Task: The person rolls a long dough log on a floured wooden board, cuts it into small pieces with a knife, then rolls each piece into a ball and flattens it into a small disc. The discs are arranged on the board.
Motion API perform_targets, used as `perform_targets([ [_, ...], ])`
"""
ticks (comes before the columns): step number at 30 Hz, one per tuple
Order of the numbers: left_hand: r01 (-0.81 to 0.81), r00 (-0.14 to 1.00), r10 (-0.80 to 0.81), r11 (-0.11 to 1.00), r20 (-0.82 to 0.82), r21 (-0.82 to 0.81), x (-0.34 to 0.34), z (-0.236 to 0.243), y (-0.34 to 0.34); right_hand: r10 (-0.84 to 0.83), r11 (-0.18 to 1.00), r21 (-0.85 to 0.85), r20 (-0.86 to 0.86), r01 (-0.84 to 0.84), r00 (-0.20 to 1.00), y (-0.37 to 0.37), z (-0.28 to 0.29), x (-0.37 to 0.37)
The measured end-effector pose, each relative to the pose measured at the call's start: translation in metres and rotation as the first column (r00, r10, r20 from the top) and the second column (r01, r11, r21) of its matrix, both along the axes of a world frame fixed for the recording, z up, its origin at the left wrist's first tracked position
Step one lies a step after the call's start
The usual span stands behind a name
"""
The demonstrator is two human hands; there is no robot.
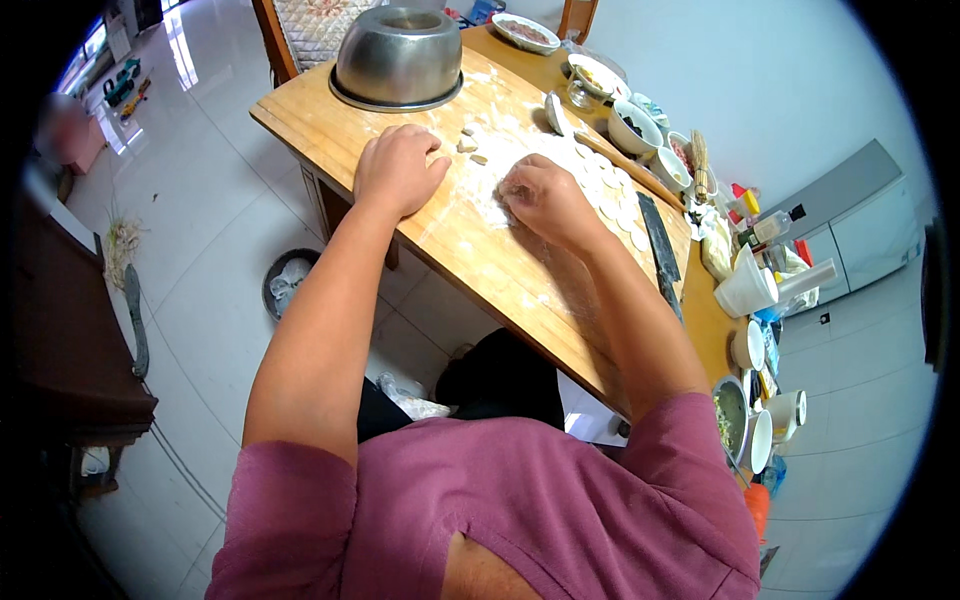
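My left hand rests at the near left edge of a floured wooden board, its fingers curled under and whatever they hold hidden. To its right, my right hand is closed over the flour, fingertips pressed together; I cannot make out what is in them. Small dough pieces lie just beyond, between the hands. Right of my right hand, several flat pale dough rounds are spread out. A thin wooden rod lies along their far side.
An upturned metal basin stands at the board's far left. A long dark flat object lies at the right. Bowls, plates and a white jug line the table beyond. A bin stands on the floor at left.
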State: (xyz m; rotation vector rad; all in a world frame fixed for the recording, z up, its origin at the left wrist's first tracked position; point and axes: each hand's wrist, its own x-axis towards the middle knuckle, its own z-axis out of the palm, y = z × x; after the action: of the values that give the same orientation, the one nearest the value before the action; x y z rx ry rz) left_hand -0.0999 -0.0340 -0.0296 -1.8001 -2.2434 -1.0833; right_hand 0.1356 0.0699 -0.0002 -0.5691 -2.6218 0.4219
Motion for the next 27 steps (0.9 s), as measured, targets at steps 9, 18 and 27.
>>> perform_targets([
  [9,0.011,1.0,-0.011,1.0,0.007,0.007,-0.001,0.0,0.003,-0.139,0.987,-0.06,0.137,0.148,0.981,-0.012,0.019,-0.004],
  [18,0.042,0.999,-0.041,0.998,-0.009,0.057,-0.006,-0.008,0.004,-0.222,0.974,0.037,0.316,0.222,0.922,-0.041,0.026,0.055],
  [27,0.069,0.997,-0.067,0.995,-0.027,0.065,-0.005,-0.007,0.006,-0.204,0.964,-0.125,0.228,0.236,0.952,-0.05,0.028,0.086],
])
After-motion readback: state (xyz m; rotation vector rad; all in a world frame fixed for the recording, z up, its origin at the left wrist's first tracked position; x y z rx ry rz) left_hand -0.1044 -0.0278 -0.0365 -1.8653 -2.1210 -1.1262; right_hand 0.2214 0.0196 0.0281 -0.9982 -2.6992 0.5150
